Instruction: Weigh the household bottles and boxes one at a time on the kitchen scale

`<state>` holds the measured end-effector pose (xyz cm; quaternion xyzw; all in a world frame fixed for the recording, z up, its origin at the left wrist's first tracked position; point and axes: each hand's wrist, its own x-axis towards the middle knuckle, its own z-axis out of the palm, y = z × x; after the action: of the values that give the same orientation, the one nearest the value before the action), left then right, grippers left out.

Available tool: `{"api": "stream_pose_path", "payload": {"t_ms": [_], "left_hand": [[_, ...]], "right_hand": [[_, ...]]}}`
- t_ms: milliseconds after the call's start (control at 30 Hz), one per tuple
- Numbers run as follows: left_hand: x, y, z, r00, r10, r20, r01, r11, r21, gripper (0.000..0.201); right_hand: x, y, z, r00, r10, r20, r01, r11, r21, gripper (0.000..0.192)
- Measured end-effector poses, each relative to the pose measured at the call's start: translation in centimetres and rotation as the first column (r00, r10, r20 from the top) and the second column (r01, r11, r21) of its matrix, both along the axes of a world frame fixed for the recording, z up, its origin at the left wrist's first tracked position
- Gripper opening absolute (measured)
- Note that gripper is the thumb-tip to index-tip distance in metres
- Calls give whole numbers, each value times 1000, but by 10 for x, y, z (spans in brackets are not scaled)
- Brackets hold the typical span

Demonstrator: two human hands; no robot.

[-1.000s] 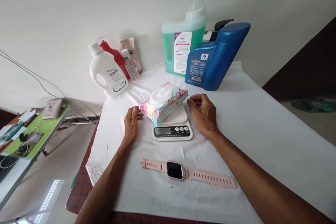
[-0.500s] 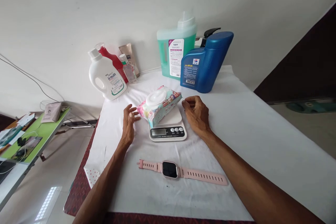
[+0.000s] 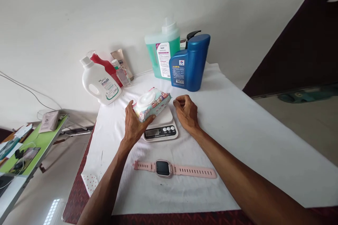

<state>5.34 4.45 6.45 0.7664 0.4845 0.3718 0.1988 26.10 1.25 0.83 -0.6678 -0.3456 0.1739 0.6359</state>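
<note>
A pack of wet wipes (image 3: 155, 103) with a white lid rests at a tilt on a white kitchen scale (image 3: 161, 133). My left hand (image 3: 135, 121) grips the pack's left end, thumb along its near side and fingers round the far side. Just right of the pack, my right hand (image 3: 187, 111) has its fingers curled in, apart from the pack, with nothing visible in them. Nearer to me, between my forearms, a pink smartwatch (image 3: 163, 168) lies with its strap stretched out.
Behind on the left stand a white detergent bottle (image 3: 101, 84), a red bottle (image 3: 107, 66), a small clear bottle (image 3: 123, 75) and a beige pouch (image 3: 121, 59). A green jug (image 3: 151, 54) and a blue bottle (image 3: 190, 66) stand at the back. A green side table (image 3: 49, 139) is left.
My left hand has moved in from beside the wipes and closed on their left end. The right hand stays curled near the other end. The whole view has shifted slightly.
</note>
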Motion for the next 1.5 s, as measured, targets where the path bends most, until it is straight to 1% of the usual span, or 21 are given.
{"api": "stream_pose_path", "payload": {"t_ms": [100,233,300,367,433,500,600,667,733,800,867,967,1100,1167,1233,1333,1367,1400,1433,1467,1500], "left_hand": [[4,2,4,998,64,8,-64,998,-22,77],[2,7,6,973,163,161,-139,979,-148,68],[0,12,4,947,182,264,-125,968,-219,65],[-1,20,3,918,176,354,-89,964,-249,63],[2,30,4,896,162,414,-68,970,-232,61],[9,45,8,887,147,439,-67,979,-191,59],[27,73,17,896,163,413,-118,984,-132,56],[40,93,20,905,195,377,-175,981,-87,56],[53,110,19,913,234,334,-230,972,-51,56],[63,124,13,926,253,279,-254,967,-33,56],[73,134,5,953,222,206,-220,975,-35,55],[88,146,-7,989,113,99,-111,993,-29,56],[98,163,-13,1000,-8,-5,8,1000,-29,62],[96,170,-13,997,-57,-58,53,997,-62,72],[88,173,-13,990,-102,-101,93,992,-90,86],[70,165,-11,983,-151,-102,143,986,-82,107],[62,161,-9,985,-155,-79,152,987,-43,109],[54,156,-6,988,-148,-49,149,988,25,106],[43,151,-2,992,-125,-15,126,984,124,98],[31,147,4,996,-82,19,75,967,244,89],[18,145,12,999,-15,51,-5,930,367,83]], "right_hand": [[1,0,-2,1000,-4,-24,4,1000,16,14],[2,1,-4,998,-3,-60,5,999,34,14],[3,2,-5,997,-7,-75,10,999,38,14],[4,3,-6,996,-12,-88,16,999,42,15],[4,4,-7,995,-15,-98,19,999,44,16],[5,4,-7,995,-17,-103,22,999,44,16],[5,4,-8,994,-20,-106,25,999,40,17],[5,4,-7,994,-20,-107,24,999,37,17],[5,4,-7,994,-18,-107,22,999,36,18],[6,3,-6,994,-15,-108,19,999,35,20],[6,3,-5,994,-12,-109,16,999,32,21],[6,2,-3,993,-9,-114,13,1000,27,22],[5,0,-1,992,-6,-130,8,1000,21,22],[5,0,-1,991,1,-134,1,1000,15,21],[5,-1,0,991,5,-132,-5,1000,3,21],[5,-1,1,992,-2,-128,-2,999,-33,23],[5,-1,2,991,-5,-131,-2,999,-48,25],[5,-1,3,991,-4,-135,-4,998,-64,26],[4,-2,4,990,-2,-138,-9,997,-79,27],[4,-2,5,990,2,-140,-16,995,-94,27],[4,-2,6,991,4,-136,-19,994,-105,27]]}}
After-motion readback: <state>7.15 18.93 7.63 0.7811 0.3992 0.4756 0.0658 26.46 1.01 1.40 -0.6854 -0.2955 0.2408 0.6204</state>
